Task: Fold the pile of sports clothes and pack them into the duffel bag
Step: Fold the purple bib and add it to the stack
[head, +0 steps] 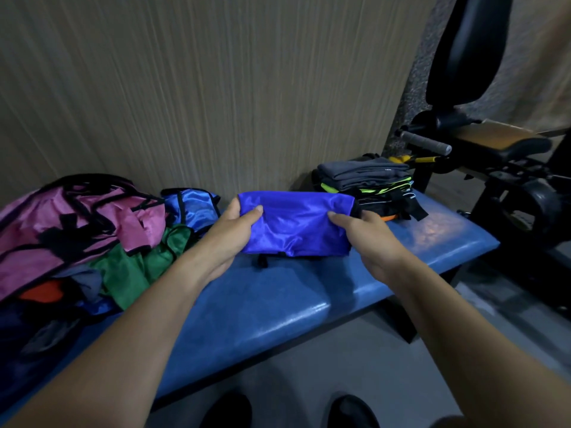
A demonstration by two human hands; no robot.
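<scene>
A folded shiny blue garment (296,223) is held just above the blue padded bench (278,304). My left hand (234,233) grips its left edge, thumb on top. Its right edge is gripped by my right hand (367,239), thumb on top as well. A loose pile of clothes (83,230) in pink, green, light blue and orange lies on the bench's left end. On the right end, behind the garment, sits a stack of folded clothes (367,180) in grey, black and neon green. No duffel bag is in view.
A wood-panelled wall (216,88) runs behind the bench. Black gym equipment (482,143) with a padded seat stands at the right. My shoes (290,412) show on the grey floor below the bench's front edge.
</scene>
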